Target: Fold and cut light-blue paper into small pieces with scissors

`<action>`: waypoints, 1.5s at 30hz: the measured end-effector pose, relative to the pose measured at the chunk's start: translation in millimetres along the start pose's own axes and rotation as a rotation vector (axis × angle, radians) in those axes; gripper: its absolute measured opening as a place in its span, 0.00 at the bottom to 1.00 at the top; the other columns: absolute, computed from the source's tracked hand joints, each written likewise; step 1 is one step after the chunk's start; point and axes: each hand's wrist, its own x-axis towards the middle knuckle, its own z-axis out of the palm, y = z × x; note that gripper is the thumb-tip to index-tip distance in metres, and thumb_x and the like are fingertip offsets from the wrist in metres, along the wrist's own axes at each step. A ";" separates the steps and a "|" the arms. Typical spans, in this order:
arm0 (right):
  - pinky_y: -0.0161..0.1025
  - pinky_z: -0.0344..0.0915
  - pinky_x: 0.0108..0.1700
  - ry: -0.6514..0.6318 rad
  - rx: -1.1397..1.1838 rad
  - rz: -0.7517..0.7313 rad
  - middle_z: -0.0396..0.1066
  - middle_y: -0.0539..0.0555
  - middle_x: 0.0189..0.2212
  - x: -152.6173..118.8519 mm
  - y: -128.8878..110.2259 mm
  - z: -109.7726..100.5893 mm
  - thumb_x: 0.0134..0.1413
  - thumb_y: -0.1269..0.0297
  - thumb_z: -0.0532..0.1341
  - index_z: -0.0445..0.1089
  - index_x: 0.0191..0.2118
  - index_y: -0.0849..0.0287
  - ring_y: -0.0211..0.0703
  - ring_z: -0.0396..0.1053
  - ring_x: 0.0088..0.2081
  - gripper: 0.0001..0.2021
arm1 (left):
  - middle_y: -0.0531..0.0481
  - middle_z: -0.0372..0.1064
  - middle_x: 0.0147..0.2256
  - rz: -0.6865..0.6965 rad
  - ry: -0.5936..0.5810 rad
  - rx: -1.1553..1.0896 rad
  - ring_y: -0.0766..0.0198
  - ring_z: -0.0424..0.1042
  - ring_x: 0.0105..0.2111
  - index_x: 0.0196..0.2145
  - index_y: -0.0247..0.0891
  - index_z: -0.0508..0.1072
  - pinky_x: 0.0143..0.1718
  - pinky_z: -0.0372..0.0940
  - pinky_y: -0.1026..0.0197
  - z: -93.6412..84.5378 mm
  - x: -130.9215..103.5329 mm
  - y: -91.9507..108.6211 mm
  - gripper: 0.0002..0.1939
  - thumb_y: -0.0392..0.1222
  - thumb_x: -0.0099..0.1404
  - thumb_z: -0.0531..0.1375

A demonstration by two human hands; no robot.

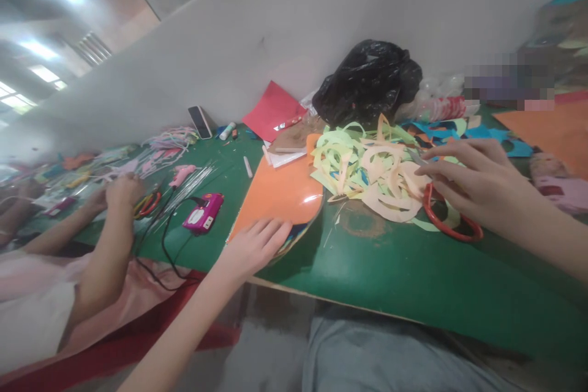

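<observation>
My left hand (255,245) lies on the near edge of a stack of orange sheets (285,184), its fingers stretched out over the top sheet. Dark and blue layers show under the stack's curved right edge. On the right, my right hand (468,174) hovers with fingers apart above red-handled scissors (475,234). The fingertips are close to the scissors and to a heap of pale green and peach paper cut-offs (353,162). Whether the fingertips touch the scissors I cannot tell.
A black plastic bag (370,82) and a red sheet (273,110) sit by the wall. Left are a phone (200,122), a purple box with cables (203,213), a pink glue gun (182,175) and another person's hands (125,188). Blue scraps (491,135) lie behind my right hand.
</observation>
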 end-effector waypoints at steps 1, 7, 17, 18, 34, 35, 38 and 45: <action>0.53 0.64 0.50 -0.001 0.000 -0.004 0.72 0.59 0.44 -0.1 0.0 0.1 0.65 0.67 0.55 0.71 0.39 0.53 0.56 0.66 0.49 0.08 | 0.43 0.76 0.41 0.016 0.016 0.010 0.61 0.75 0.40 0.50 0.37 0.67 0.40 0.67 0.62 -1.3 0.3 -1.7 0.14 0.30 0.70 0.49; 0.54 0.64 0.49 -0.016 -0.021 -0.038 0.72 0.63 0.45 0.6 -2.8 -1.6 0.66 0.67 0.54 0.71 0.40 0.58 0.58 0.66 0.48 0.08 | 0.45 0.76 0.40 0.011 -0.009 0.018 0.65 0.75 0.39 0.42 0.38 0.70 0.36 0.68 0.66 -4.9 -3.6 -5.3 0.10 0.31 0.71 0.50; 0.54 0.65 0.50 -0.056 0.000 -0.053 0.72 0.61 0.45 -0.1 -11.4 1.5 0.66 0.67 0.53 0.69 0.40 0.57 0.57 0.68 0.49 0.08 | 0.43 0.77 0.43 -0.118 -0.023 -0.089 0.63 0.77 0.41 0.48 0.40 0.72 0.45 0.71 0.63 2.3 -18.2 -6.9 0.11 0.36 0.70 0.54; 0.54 0.65 0.50 -0.050 0.000 -0.067 0.72 0.61 0.45 0.3 -11.9 1.4 0.66 0.68 0.53 0.70 0.40 0.57 0.56 0.68 0.48 0.08 | 0.42 0.77 0.44 -0.122 -0.036 -0.096 0.62 0.77 0.42 0.50 0.40 0.72 0.46 0.71 0.62 1.3 -19.3 -7.9 0.12 0.37 0.71 0.54; 0.55 0.64 0.51 -0.064 0.017 -0.047 0.72 0.61 0.47 0.3 -15.1 -5.1 0.66 0.67 0.53 0.69 0.41 0.57 0.57 0.67 0.49 0.08 | 0.37 0.73 0.52 -0.157 -0.203 -0.149 0.53 0.73 0.51 0.60 0.37 0.66 0.52 0.69 0.52 -4.4 -30.3 2.0 0.25 0.49 0.70 0.56; 0.55 0.64 0.51 -0.068 0.021 -0.042 0.72 0.61 0.47 -0.1 -15.1 -5.0 0.66 0.66 0.54 0.70 0.41 0.57 0.57 0.67 0.49 0.08 | 0.38 0.74 0.51 -0.165 -0.193 -0.146 0.54 0.74 0.50 0.59 0.38 0.67 0.52 0.69 0.53 -4.3 -29.2 2.8 0.22 0.45 0.70 0.55; 0.54 0.64 0.52 -0.062 0.035 -0.022 0.72 0.60 0.46 -1.1 -15.3 -4.2 0.66 0.65 0.54 0.70 0.40 0.56 0.56 0.66 0.49 0.07 | 0.40 0.76 0.47 -0.200 -0.137 -0.131 0.58 0.76 0.46 0.57 0.38 0.69 0.51 0.69 0.56 -3.5 -23.7 5.1 0.20 0.34 0.69 0.52; 0.54 0.64 0.53 -0.054 0.033 -0.046 0.72 0.59 0.46 -1.2 -15.8 -2.6 0.65 0.67 0.56 0.70 0.39 0.55 0.55 0.67 0.48 0.06 | 0.42 0.77 0.45 -0.284 -0.047 -0.157 0.61 0.78 0.44 0.55 0.39 0.69 0.46 0.73 0.60 7.4 -30.5 2.4 0.19 0.31 0.69 0.51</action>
